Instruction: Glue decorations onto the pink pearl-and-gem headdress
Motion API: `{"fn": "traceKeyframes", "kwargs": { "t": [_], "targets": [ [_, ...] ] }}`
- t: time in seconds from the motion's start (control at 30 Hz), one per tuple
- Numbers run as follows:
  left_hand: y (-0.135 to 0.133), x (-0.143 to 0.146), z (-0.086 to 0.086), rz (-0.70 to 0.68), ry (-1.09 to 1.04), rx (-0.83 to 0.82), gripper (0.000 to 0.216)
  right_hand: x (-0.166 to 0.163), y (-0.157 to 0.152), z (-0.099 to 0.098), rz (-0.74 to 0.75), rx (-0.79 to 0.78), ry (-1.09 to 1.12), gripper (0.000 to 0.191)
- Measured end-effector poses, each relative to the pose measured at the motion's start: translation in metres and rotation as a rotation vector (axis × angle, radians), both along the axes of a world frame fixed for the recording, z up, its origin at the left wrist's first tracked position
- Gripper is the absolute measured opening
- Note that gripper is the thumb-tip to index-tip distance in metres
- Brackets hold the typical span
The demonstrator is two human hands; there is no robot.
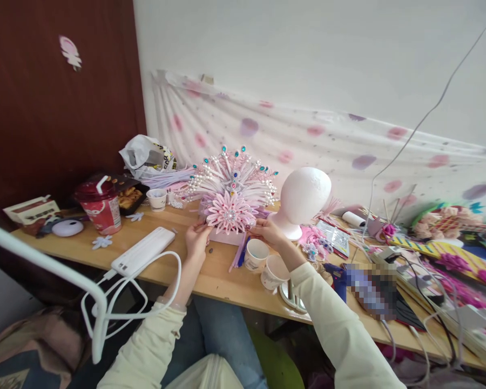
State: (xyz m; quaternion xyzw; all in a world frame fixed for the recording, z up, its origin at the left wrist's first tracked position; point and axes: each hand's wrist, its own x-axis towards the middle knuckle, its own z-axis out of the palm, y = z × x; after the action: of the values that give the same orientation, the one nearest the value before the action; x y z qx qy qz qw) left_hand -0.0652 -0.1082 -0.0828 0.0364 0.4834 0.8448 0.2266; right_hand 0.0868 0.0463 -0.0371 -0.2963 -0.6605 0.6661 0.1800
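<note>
A pink and white headdress (231, 189) with pearl spikes, teal gems and a big pink flower stands on the wooden table (178, 265). My left hand (197, 237) grips its lower left edge. On the other side, my right hand (269, 231) holds its lower right edge. Both hands have their fingers curled onto the piece. Just right of it stands a white foam mannequin head (303, 199).
Two paper cups (266, 262) sit below my right hand. A white power bank (143, 250) with a cable lies at left, near a red drink cup (102, 208) and a food tray. Craft scraps, cables and a blue glue gun (337, 275) crowd the right side.
</note>
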Motion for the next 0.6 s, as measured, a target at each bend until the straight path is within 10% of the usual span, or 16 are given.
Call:
{"fn": "traceKeyframes", "kwargs": {
  "t": [0.37,0.6],
  "targets": [
    [-0.011,0.002,0.004,-0.012,0.067,-0.022,0.046,0.005,-0.001,0.007,-0.003,0.128,-0.078,0.025],
    [-0.052,0.007,-0.001,-0.105,0.163,-0.053,0.05,0.066,0.01,0.022,-0.117,0.314,-0.244,0.02]
  ]
}}
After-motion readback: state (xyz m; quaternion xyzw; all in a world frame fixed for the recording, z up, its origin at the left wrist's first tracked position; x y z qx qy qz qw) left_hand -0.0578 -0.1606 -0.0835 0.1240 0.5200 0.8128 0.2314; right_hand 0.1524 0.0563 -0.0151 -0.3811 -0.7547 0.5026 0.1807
